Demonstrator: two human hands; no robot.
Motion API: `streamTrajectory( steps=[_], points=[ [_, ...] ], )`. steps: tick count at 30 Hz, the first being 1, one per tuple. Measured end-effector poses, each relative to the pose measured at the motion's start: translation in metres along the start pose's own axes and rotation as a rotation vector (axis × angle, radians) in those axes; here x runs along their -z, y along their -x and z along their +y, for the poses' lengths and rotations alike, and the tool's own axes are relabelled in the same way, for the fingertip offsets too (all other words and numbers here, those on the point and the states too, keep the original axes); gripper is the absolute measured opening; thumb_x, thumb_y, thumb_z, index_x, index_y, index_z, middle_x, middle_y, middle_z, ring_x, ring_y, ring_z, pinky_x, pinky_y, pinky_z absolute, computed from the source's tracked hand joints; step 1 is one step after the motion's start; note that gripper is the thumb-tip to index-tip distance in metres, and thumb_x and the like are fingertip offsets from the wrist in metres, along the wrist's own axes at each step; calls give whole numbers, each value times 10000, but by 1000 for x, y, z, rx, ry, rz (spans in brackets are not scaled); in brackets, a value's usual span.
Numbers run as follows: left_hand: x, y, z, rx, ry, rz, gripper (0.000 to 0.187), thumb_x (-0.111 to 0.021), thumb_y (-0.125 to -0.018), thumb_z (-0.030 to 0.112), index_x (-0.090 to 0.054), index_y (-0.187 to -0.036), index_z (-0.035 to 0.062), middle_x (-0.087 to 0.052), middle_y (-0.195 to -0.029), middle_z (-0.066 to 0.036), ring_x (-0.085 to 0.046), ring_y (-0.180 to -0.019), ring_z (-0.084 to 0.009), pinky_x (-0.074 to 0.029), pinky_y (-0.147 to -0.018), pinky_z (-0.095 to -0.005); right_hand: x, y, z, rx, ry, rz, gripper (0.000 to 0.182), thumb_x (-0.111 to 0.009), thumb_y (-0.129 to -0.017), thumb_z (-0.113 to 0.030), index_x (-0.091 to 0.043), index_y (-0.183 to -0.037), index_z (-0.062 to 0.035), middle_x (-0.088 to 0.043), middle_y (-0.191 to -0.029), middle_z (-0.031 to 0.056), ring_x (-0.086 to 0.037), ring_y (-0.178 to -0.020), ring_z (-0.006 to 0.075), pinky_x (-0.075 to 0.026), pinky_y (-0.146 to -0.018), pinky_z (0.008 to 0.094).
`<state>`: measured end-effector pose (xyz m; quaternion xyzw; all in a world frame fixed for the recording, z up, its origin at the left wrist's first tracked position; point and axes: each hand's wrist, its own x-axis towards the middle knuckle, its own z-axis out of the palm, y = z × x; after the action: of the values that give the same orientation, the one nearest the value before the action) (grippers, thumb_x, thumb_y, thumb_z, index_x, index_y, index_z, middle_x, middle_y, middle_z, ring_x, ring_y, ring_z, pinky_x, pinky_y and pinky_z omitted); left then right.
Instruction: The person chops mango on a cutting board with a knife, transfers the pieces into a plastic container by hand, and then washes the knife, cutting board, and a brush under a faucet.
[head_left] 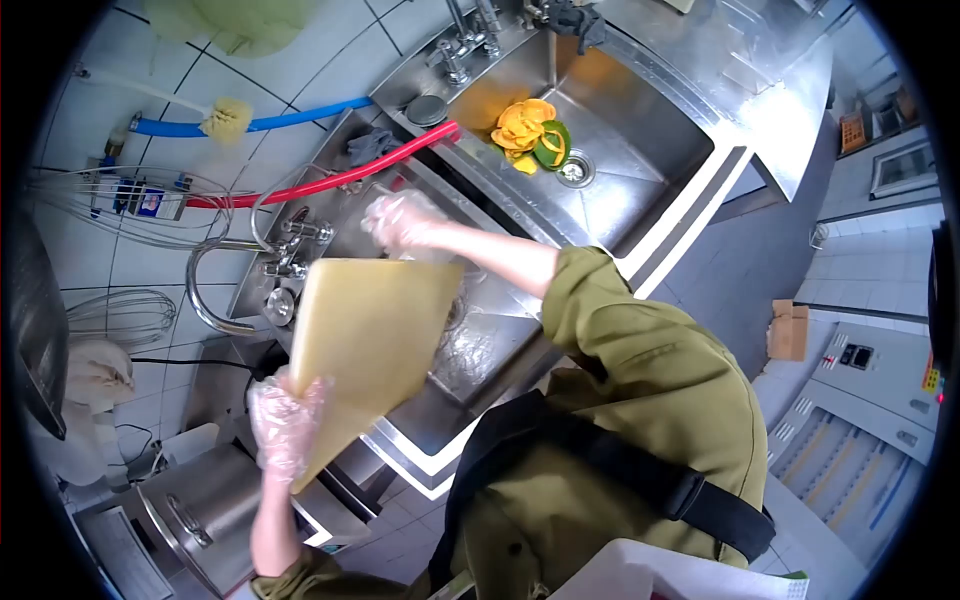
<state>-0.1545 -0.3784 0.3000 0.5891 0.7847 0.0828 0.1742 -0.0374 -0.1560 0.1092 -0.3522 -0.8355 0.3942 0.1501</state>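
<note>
My left hand (288,425), in a clear plastic glove, grips a thick cream-coloured cutting board (370,335) by its edge. The board is tilted up over the near sink basin (480,350) and hides part of it. My right hand (403,222), gloved the same way, is just past the board's far edge, over the same basin. Its fingers are blurred, and I cannot tell whether they hold anything. Water wets the basin floor below the board.
Orange peels (525,130) and a green rind lie by the drain in the neighbouring sink (620,190). A red hose (340,178) reaches across the sink's back edge. A curved faucet (200,285) and wire whisks (125,315) are at the left. A lidded steel pot (195,510) stands lower left.
</note>
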Motion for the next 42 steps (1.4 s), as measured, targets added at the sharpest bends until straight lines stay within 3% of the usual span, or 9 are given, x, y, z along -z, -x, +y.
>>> streamTrajectory(
  steps=[1,2,7,11,15,21,28,39,42],
  points=[
    [9,3,17,21,-4,-19,165,-637,-743,148,-620,-770,-13,-584,-622,-116,-515,-516,-176,-419,-519,-299,19,25,5,-106,-267,-21,264,-428,-823,-260,-601,-757,-73,-626,-776,79,-616,-721,214,-481,-667,346],
    [14,5,22,43,34,16,172,-646,-736,147,-622,-781,-17,-584,-617,-100,-508,-518,-159,-420,-519,-300,28,40,22,193,258,101,255,-425,-840,-256,-600,-797,-76,-625,-779,69,-620,-668,164,-488,-646,320],
    [51,21,55,64,-156,82,259,-620,-751,195,-603,-861,-39,-602,-640,-107,-513,-548,-133,-436,-551,-303,85,160,60,-257,-536,-202,310,-480,-851,-291,-579,-977,-25,-642,-833,75,-623,-662,131,-514,-614,261],
    [66,54,87,111,-47,141,248,-606,-781,174,-585,-891,-48,-602,-703,-63,-512,-622,-80,-436,-592,-258,133,267,133,-279,-742,109,353,-533,-839,-305,-551,-1050,-22,-639,-850,93,-607,-643,125,-511,-610,248],
    [62,82,102,173,47,262,265,-576,-814,199,-574,-934,-37,-579,-703,-47,-484,-609,-84,-418,-581,-255,176,374,196,-543,-630,574,318,-535,-840,-318,-604,-944,-26,-633,-761,56,-588,-593,107,-475,-536,213],
    [39,103,70,172,30,476,297,-565,-832,245,-562,-988,-7,-581,-746,-18,-485,-662,-81,-416,-611,-237,240,502,291,-726,23,462,358,-506,-830,-370,-594,-805,-24,-629,-680,59,-575,-519,113,-479,-514,261],
    [19,126,166,199,71,545,184,-572,-806,153,-564,-839,-28,-525,-658,-34,-435,-609,-104,-391,-564,-273,348,501,325,-768,360,339,350,-520,-803,-390,-616,-862,-58,-638,-794,126,-618,-773,298,-477,-709,376],
    [90,32,432,37,-109,420,352,-615,-767,350,-573,-835,7,-505,-639,28,-425,-567,-40,-342,-500,-207,552,380,433,-807,347,745,550,-474,-794,-523,-560,-927,4,-608,-925,194,-583,-911,308,-449,-770,386],
    [81,-44,496,13,-6,438,345,-620,-757,323,-583,-878,2,-545,-701,8,-472,-603,-58,-380,-537,-213,555,354,519,-667,408,859,398,-509,-788,-385,-555,-901,-7,-598,-836,167,-575,-833,313,-446,-750,388]
  ],
)
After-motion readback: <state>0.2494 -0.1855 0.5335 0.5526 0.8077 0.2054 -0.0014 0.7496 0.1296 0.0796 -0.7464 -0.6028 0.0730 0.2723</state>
